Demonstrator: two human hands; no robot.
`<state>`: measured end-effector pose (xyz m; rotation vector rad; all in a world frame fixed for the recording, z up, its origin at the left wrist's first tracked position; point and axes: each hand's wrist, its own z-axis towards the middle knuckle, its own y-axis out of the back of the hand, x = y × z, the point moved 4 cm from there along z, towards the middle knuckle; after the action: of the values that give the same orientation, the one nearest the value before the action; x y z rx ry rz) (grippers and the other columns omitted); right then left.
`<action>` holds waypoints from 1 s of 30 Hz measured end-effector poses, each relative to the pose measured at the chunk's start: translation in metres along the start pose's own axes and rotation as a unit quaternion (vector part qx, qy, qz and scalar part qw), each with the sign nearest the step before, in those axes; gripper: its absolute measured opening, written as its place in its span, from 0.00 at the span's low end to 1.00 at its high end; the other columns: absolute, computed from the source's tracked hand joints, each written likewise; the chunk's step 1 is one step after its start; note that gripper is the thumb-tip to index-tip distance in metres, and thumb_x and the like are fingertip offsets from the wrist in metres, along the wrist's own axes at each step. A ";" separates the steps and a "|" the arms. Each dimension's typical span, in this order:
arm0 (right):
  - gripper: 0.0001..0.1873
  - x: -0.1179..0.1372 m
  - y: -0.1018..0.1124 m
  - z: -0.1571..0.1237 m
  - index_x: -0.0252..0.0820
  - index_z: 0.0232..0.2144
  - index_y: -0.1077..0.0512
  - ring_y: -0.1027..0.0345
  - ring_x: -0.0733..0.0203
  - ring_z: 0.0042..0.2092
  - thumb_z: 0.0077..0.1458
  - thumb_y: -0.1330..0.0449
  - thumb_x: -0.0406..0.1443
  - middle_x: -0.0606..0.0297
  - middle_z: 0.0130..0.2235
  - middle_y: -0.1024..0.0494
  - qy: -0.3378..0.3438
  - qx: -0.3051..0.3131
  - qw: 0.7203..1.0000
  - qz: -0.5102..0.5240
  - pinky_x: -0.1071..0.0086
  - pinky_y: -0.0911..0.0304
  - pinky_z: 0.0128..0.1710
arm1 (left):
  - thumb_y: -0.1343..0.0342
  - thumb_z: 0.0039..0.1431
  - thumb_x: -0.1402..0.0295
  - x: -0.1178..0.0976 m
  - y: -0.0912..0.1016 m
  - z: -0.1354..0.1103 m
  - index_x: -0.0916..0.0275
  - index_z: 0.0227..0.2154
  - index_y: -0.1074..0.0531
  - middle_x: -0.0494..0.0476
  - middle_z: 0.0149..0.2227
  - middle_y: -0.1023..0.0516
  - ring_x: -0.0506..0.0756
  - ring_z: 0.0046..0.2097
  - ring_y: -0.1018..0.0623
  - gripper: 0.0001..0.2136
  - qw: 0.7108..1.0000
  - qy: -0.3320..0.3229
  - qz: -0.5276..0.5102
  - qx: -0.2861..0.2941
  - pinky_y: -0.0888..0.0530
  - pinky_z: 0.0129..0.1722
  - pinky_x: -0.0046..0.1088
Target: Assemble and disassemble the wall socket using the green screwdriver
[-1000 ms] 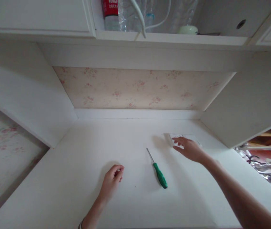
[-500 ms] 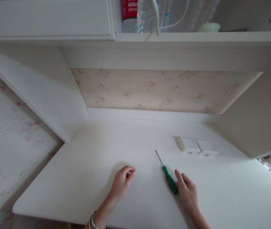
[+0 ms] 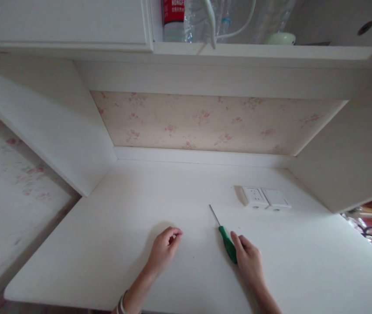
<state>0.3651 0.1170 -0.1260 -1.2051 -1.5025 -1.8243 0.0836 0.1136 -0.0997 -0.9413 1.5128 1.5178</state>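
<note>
A screwdriver (image 3: 228,244) with a green handle and thin metal shaft lies on the white desktop (image 3: 123,209), its tip pointing away and slightly left. Close against the right side of its handle is my right hand (image 3: 249,259), fingers curled in and thumb forward. Whether it touches the handle I cannot tell, and the inside of the hand is hidden. To the left of the screwdriver, my left hand (image 3: 162,250) rests on or just over the desktop, thumb and fingertips brought together. Anything between those tips is too small or hidden to see.
Two white socket units (image 3: 264,198) stand out of the desktop at the right, beyond the screwdriver. Overhead, a shelf (image 3: 254,51) holds plastic bottles (image 3: 202,22), a white cable (image 3: 211,22) and a pale green object (image 3: 281,39). White side panels (image 3: 51,117) flank the desk.
The whole view has shifted a little, so everything sits slightly further left. My right hand appears marginally closer to the screwdriver handle. My left hand keeps its pose.
</note>
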 end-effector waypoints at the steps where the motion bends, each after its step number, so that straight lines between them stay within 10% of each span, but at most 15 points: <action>1: 0.27 -0.001 0.000 0.000 0.44 0.17 0.46 0.52 0.64 0.23 0.52 0.49 0.56 0.72 0.18 0.49 0.000 -0.001 1.000 0.000 0.71 0.54 0.23 | 0.51 0.59 0.60 0.000 0.000 0.000 0.60 0.35 0.25 0.54 0.32 0.23 0.51 0.30 0.28 0.12 1.000 0.000 -0.003 0.000 0.33 0.31 0.25; 30: 0.27 0.005 0.001 0.000 0.43 0.15 0.43 0.52 0.64 0.22 0.53 0.50 0.56 0.72 0.17 0.48 0.024 0.002 1.000 -0.019 0.70 0.54 0.21 | 0.51 0.59 0.60 0.001 -0.002 0.000 0.59 0.35 0.25 0.55 0.33 0.23 0.52 0.31 0.27 0.13 1.000 0.000 0.013 0.003 0.32 0.32 0.25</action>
<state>0.3633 0.1180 -0.1211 -1.1309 -1.5114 -1.8597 0.0852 0.1140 -0.1020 -0.9213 1.5342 1.5322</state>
